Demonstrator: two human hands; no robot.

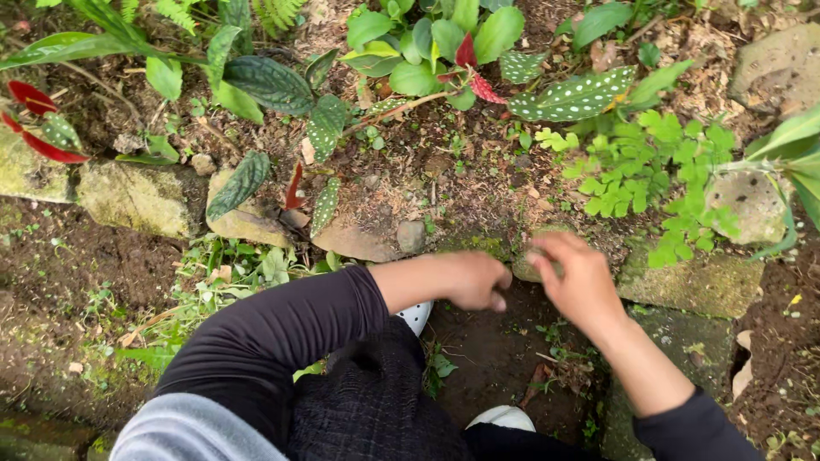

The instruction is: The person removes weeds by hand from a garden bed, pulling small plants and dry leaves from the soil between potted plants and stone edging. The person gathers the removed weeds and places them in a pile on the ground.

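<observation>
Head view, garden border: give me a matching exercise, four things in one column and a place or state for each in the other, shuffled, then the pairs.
Things:
1. left hand
2. right hand
3. spotted leaf
4. white shoe tip

Places or states:
A. bottom edge, between the arms
B. curled into a loose fist above bare soil
C. upper right of the bed, dark green with pale dots
D. fingers blurred, at a mossy stone

Pairs: 1-B, 2-D, 3-C, 4-A
</observation>
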